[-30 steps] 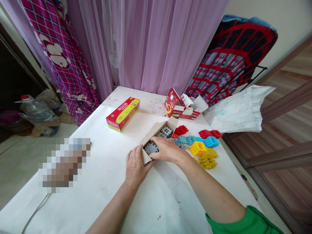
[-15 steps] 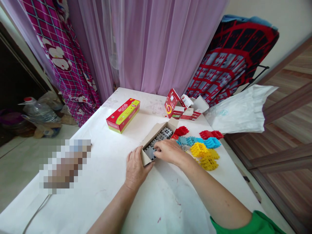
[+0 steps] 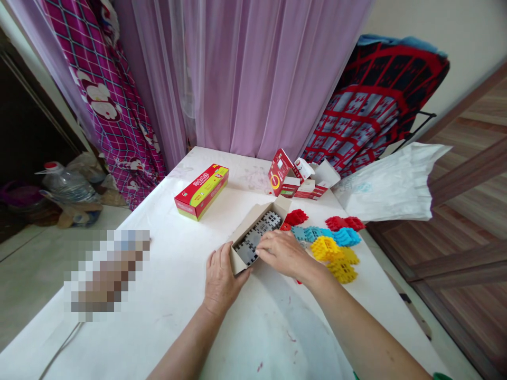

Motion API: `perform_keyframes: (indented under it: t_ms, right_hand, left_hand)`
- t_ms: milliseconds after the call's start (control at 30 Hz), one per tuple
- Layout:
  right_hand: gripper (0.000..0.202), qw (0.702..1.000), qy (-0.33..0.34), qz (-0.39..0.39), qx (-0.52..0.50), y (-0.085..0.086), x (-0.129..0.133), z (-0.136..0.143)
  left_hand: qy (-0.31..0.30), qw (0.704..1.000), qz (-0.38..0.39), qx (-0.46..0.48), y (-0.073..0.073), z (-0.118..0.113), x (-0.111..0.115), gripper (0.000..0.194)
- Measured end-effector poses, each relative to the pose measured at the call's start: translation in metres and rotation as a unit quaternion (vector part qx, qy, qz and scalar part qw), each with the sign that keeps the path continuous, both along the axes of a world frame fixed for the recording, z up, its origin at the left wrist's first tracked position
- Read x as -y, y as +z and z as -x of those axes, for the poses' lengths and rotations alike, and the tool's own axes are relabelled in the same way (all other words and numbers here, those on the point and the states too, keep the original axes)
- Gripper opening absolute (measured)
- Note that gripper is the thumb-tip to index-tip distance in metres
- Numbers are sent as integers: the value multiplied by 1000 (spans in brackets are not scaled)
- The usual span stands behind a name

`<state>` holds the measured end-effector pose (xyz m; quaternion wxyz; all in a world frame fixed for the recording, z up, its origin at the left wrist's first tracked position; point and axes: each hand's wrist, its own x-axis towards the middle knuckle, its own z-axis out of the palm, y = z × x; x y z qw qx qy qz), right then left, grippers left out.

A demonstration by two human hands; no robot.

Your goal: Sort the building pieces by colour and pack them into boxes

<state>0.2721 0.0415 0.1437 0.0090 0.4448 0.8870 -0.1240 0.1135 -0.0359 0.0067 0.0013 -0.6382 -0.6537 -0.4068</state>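
Observation:
An open cardboard box [image 3: 242,228] lies slantwise near the table's middle, with grey interlocking blocks [image 3: 259,232] packed inside. My left hand [image 3: 222,277] grips its near end, fingers on the left side and thumb at the front corner. Over the box's right edge is my right hand [image 3: 282,253], its fingers bent together at the grey blocks; whether they pinch a block is hidden. To the right of that hand lie yellow blocks [image 3: 343,264], blue blocks [image 3: 345,236] and red blocks [image 3: 344,223].
A closed red and green box [image 3: 202,191] stands at the back left of the white table [image 3: 174,306]. Opened red cartons [image 3: 282,174] are at the back right, beside a white bag [image 3: 390,184]. A blurred object with a cable is at the left edge.
My right hand has drawn back slightly to the right, from inside the box to its edge, uncovering more grey blocks. My left hand keeps its hold. The view has shifted a little.

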Motion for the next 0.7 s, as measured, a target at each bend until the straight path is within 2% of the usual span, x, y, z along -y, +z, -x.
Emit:
perform_keyframes:
  t_ms: [167,267,400,500,567,633,667,700]
  right_hand:
    - [27,979,-122,-44,-157,-16,-6,-32]
    - [26,962,-181,-36,-199,-28,-8,-57]
    - [39,929,-245,23,-275,-48,-14,-72]
    - [41,880,-284,76,-373,-59,-28,-66]
    - [42,825,-326,126,-444,-61,-42,-57]
    - [44,772,-355,179,-496,-61,-58,-47]
    - [44,756,-361,199,-508,-60,-64,-43]
    - [43,755,-356,213,-508,-60,-70,-39]
  left_hand:
    - [1,1000,18,12,5,13,-1,73]
    - [-36,998,41,14,12,41,-2,71]
    - [-90,994,55,24,24,86,0,68]
    - [-90,992,79,49,32,109,2,73]
    - [-66,988,103,96,35,114,5,84]
    - [-36,974,131,182,36,114,9,96]
    - [-26,961,146,234,35,113,13,100]
    - [-21,945,156,285,34,112,16,101]
